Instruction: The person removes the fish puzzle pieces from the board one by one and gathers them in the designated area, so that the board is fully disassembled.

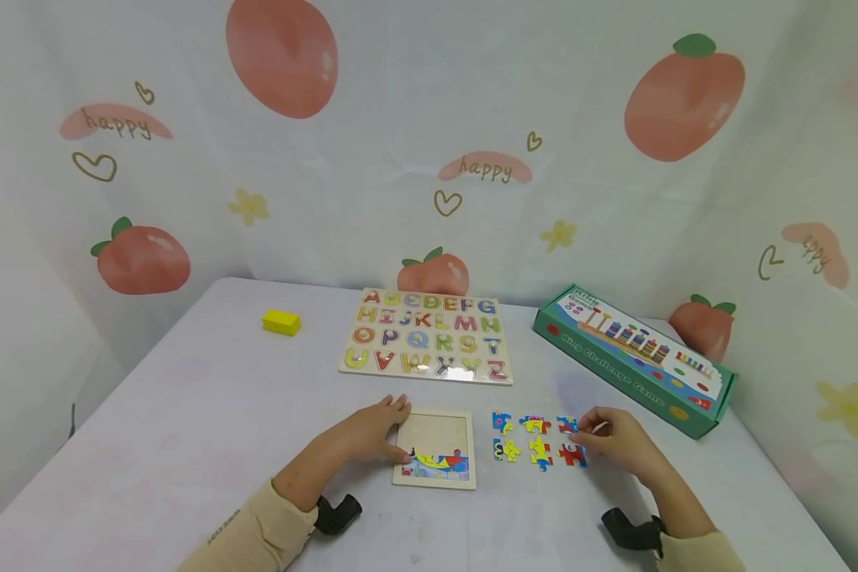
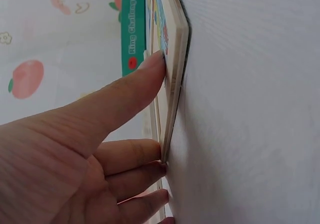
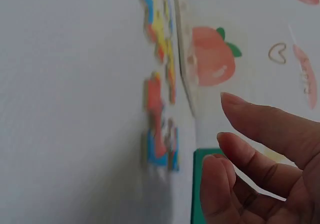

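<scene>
Hands first: gripping anything?

Nothing visible in either grasp. Left hand [image 1: 368, 433], fingers relaxed, resting at the left edge of a wooden puzzle tray [image 1: 434, 433], lower centre of the frame, thumb over its rim. Right hand [image 1: 618, 438], lower right, loosely bent, with only a gap between thumb and fingers in the right wrist view.

Touching a piece?

Cannot tell. Very close to the top-right piece [image 1: 566, 424] and the red piece [image 1: 572, 454] below it.

Lying which way?

Six loose pieces [image 1: 539, 451], two rows of three, just right of the tray, between both hands, longer left to right than top to bottom. Clearly nearer the right hand, with the tray's bare upper part due left. Joined pieces [image 1: 439, 465] along the tray's bottom.

Farther out?

Alphabet board [image 1: 426, 376] above the tray, centre; green game box [image 1: 636, 361] at right, slanting down rightward; yellow block [image 1: 281, 322] left of centre; fruit-printed cloth [image 1: 372, 159] behind everything.
</scene>
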A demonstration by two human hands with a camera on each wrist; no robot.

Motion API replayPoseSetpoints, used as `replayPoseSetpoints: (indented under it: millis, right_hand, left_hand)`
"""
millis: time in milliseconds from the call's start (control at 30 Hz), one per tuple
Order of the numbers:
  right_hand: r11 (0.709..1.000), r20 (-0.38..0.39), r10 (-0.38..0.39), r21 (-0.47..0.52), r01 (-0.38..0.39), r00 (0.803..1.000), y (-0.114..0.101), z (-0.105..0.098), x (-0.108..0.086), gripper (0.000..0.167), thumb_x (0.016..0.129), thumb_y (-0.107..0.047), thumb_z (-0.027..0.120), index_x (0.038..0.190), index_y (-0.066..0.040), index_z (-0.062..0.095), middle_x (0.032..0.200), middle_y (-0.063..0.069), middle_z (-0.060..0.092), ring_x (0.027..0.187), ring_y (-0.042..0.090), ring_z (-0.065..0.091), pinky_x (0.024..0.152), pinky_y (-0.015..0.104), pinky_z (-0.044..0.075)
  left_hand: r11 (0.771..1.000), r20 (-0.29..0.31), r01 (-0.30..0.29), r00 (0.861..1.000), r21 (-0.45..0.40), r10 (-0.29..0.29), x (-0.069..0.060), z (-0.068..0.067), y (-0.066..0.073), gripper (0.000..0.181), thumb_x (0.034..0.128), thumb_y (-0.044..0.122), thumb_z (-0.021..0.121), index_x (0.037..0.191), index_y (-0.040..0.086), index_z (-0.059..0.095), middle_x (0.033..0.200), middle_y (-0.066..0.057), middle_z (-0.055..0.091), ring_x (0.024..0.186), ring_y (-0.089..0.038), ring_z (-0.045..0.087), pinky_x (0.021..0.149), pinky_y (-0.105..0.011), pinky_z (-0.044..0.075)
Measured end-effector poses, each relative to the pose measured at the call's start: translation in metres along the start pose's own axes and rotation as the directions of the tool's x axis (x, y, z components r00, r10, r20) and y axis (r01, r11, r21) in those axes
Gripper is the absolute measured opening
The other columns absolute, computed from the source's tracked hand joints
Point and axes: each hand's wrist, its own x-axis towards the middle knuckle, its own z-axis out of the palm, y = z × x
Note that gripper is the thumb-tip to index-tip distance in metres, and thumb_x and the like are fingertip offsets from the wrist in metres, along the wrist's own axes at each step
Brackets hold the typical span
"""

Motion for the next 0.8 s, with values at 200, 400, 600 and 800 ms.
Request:
replayPoseSetpoints:
  millis: [200, 400, 600, 800]
  right_hand:
    - [0.994, 0.071, -0.108, 0.000, 0.108, 0.992, -0.028, 0.018, 0.008, 0.025, 0.080, -0.024, 0.073, 0.089, -0.004, 0.062, 0.080, 0.003, 0.059, 0.070, 0.015, 0.053, 0.057, 0.023, 0.048]
    - [0.971, 0.187, -0.239, 0.014, 0.240, 0.953, -0.065, 0.053, 0.019, 0.021, 0.079, -0.023, 0.074, 0.087, -0.007, 0.063, 0.081, 0.001, 0.058, 0.071, 0.015, 0.051, 0.056, 0.022, 0.047]
    - [0.947, 0.307, -0.313, 0.036, 0.318, 0.899, -0.098, 0.088, 0.029, 0.020, 0.076, -0.017, 0.077, 0.089, -0.007, 0.065, 0.083, 0.001, 0.058, 0.070, 0.014, 0.049, 0.055, 0.019, 0.043]
    - [0.935, 0.421, -0.336, 0.040, 0.353, 0.842, -0.122, 0.113, 0.030, 0.020, 0.075, -0.013, 0.077, 0.092, -0.007, 0.067, 0.081, 0.000, 0.058, 0.066, 0.011, 0.048, 0.057, 0.018, 0.042]
  left_hand:
    - [1.000, 0.023, 0.006, 1.000, -0.018, -0.005, -0.002, -0.003, -0.001, 0.082, 0.0760, 0.036, 0.075, 0.142, 0.005, 0.037, 0.153, -0.009, 0.028, 0.144, -0.030, 0.018, 0.114, -0.049, 0.023]
    - [1.000, 0.050, -0.013, 0.999, -0.015, 0.013, 0.000, -0.003, -0.005, 0.097, 0.0663, 0.040, 0.082, 0.144, 0.006, 0.035, 0.155, -0.008, 0.024, 0.145, -0.029, 0.016, 0.114, -0.049, 0.023]
    - [1.000, 0.068, -0.020, 0.997, -0.009, 0.021, 0.000, -0.004, -0.006, 0.102, 0.0629, 0.041, 0.084, 0.145, 0.006, 0.033, 0.155, -0.009, 0.022, 0.145, -0.030, 0.014, 0.114, -0.050, 0.024]
    - [0.999, 0.078, -0.036, 0.996, 0.002, 0.036, -0.001, -0.004, -0.006, 0.105, 0.0622, 0.043, 0.084, 0.145, 0.005, 0.032, 0.155, -0.011, 0.022, 0.144, -0.031, 0.014, 0.114, -0.050, 0.024]
